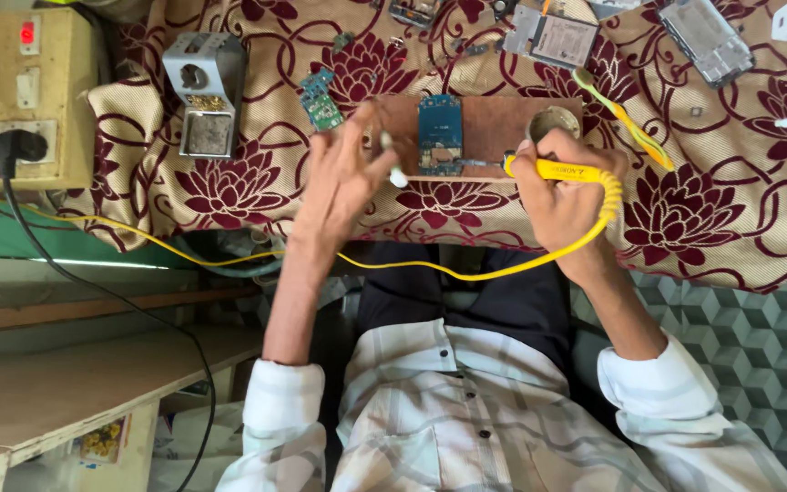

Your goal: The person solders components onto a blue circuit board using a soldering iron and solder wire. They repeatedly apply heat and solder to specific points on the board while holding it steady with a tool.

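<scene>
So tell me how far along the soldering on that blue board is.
Done: the blue board lies bare on the wooden block. In hand: right hand holds the yellow soldering iron, tip at the board's edge; left hand holds thin wire. Left: other boards lie aside.

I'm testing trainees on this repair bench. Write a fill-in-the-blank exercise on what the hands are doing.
1. The right hand holds a soldering iron with a ____ handle.
2. The iron's tip points at the blue ____ on the wooden board.
3. The left hand pinches a thin white ____.
4. The iron's stand lies beside the ____ hand.

Missing words: yellow; circuit board; wire; left
</scene>
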